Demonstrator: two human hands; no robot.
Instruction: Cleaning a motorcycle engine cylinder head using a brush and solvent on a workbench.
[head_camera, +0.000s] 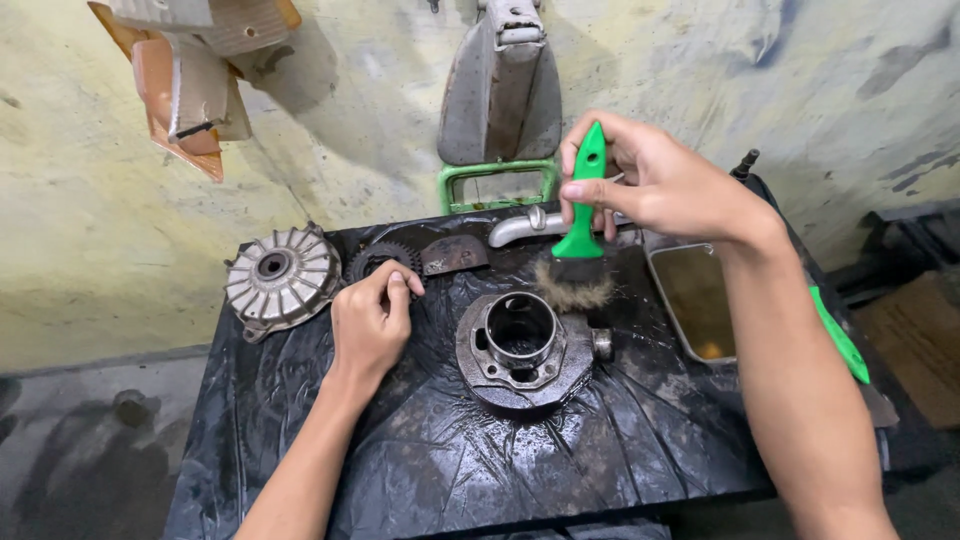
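My right hand (655, 180) grips a green-handled brush (582, 220) upright, its worn bristles hanging just above the far rim of a round, dark metal engine cylinder part (518, 345). That part sits in the middle of a table covered with wet black plastic sheet (420, 450). My left hand (372, 322) rests on the sheet to the left of the cylinder, fingers curled, with its fingertips touching a dark toothed gear (372, 262). Nothing is lifted in the left hand.
A finned silver hub cover (280, 278) lies at the table's left. A rusty plate (455, 254) and a curved metal pipe (525, 227) lie at the back. A metal tray of brownish liquid (700, 300) stands at right, beside a second green handle (840, 340). A stained wall rises behind.
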